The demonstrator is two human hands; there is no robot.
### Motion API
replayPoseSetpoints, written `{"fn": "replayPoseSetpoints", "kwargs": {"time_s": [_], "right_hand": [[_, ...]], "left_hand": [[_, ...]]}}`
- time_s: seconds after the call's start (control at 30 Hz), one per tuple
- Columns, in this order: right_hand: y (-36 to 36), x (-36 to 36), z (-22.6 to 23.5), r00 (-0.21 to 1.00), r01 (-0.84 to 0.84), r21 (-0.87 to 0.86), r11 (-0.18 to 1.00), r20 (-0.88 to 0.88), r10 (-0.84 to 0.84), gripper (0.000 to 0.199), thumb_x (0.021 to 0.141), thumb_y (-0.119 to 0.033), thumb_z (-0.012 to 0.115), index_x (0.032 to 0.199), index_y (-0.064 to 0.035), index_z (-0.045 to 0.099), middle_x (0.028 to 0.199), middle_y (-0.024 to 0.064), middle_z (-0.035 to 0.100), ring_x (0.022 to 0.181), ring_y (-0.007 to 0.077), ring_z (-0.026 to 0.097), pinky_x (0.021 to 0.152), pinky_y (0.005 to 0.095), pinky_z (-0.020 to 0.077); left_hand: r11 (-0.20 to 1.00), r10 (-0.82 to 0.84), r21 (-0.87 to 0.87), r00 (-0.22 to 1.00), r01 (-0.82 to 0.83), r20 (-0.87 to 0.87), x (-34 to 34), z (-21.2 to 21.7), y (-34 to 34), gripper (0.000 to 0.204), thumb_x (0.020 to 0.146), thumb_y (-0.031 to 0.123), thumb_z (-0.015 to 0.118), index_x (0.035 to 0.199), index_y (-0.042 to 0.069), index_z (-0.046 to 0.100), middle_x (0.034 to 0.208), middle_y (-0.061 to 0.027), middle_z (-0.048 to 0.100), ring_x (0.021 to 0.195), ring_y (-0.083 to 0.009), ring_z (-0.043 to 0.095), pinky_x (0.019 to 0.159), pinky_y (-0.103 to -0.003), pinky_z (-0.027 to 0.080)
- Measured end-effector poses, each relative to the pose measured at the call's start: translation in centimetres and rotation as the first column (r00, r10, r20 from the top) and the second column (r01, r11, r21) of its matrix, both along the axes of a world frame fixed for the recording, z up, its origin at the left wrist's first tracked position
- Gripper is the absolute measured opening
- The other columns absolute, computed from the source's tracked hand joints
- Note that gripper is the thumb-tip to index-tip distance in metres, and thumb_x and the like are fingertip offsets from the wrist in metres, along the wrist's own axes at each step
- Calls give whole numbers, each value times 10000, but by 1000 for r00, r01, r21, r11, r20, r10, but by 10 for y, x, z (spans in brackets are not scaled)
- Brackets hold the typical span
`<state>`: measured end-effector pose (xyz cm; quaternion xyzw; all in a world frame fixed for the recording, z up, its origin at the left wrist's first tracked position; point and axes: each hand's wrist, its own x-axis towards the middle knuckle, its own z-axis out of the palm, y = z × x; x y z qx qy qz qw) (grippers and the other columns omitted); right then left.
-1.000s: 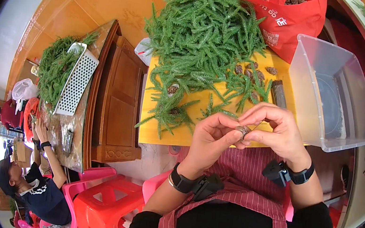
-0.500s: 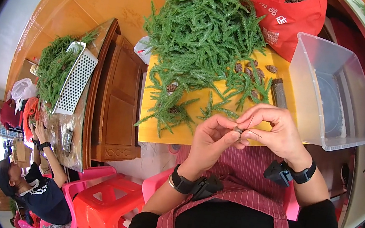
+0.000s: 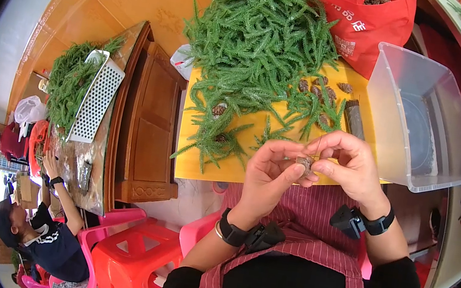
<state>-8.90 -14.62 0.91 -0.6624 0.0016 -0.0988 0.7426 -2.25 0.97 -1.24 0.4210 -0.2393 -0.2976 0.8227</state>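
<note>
Just in front of the table's near edge, my left hand (image 3: 272,172) pinches a small brown pine cone (image 3: 304,163) between thumb and fingers. My right hand (image 3: 349,164) meets it from the other side, thumb and forefinger closed on a thin wire by the cone; the wire is hardly visible. Beyond my hands, green artificial pine sprigs (image 3: 315,106) lie on the yellow tabletop (image 3: 197,166) with several loose pine cones (image 3: 345,87) around them. To the right of these is a dark, slim bundle (image 3: 354,119). Another pine cone (image 3: 219,110) rests among sprigs at the left.
A big heap of green sprigs (image 3: 259,40) covers the far table. Behind it stands a red bag (image 3: 369,30) of pine cones; a clear plastic bin (image 3: 389,115) is at right. Leftward are a red stool (image 3: 127,260), a wooden cabinet (image 3: 155,126), a white basket (image 3: 98,102) and a seated co-worker (image 3: 56,255).
The pine cone in my left hand has turned and shows more of itself. My right fingers have shifted slightly, and the wire strands beside them are less visible.
</note>
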Motion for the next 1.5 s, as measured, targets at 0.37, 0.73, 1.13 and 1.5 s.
{"fn": "replayPoseSetpoints", "kwargs": {"time_s": [0.37, 0.73, 1.13, 1.5], "right_hand": [[6, -3, 0, 998, 54, 50, 997, 6, -55, 159, 791, -43, 630, 932, -4, 567, 943, 76, 601, 804, 97, 542, 727, 234, 442], [7, -1, 6, 996, 75, -113, 991, 47, -70, 98, 778, -43, 630, 836, -18, 554, 908, 87, 576, 802, 119, 522, 732, 250, 426], [13, 1, 13, 948, 286, -485, 826, 270, -169, 77, 747, -39, 611, 783, -11, 549, 836, 100, 591, 743, 181, 562, 682, 281, 449], [9, 1, 24, 954, 277, -523, 806, 251, -165, 53, 748, -23, 594, 788, -1, 566, 816, 103, 599, 773, 209, 591, 698, 293, 459]], "left_hand": [[1000, 19, -12, 999, -19, 40, -1, -4, -1, 173, 857, 33, 549, 1013, -10, 487, 985, -146, 583, 815, -226, 633, 695, -315, 552], [999, 38, 0, 997, -38, 66, -4, -1, -2, 181, 858, 59, 564, 1001, -19, 484, 982, -143, 583, 818, -220, 636, 701, -319, 558], [994, 101, -55, 992, -98, 71, -8, -4, -5, 152, 851, -4, 540, 993, -20, 486, 1038, -127, 532, 890, -193, 597, 747, -319, 554], [983, 180, -15, 947, -183, 266, -2, -9, -3, 198, 803, -99, 547, 982, -28, 502, 1020, -119, 533, 887, -174, 591, 712, -280, 540]]}}
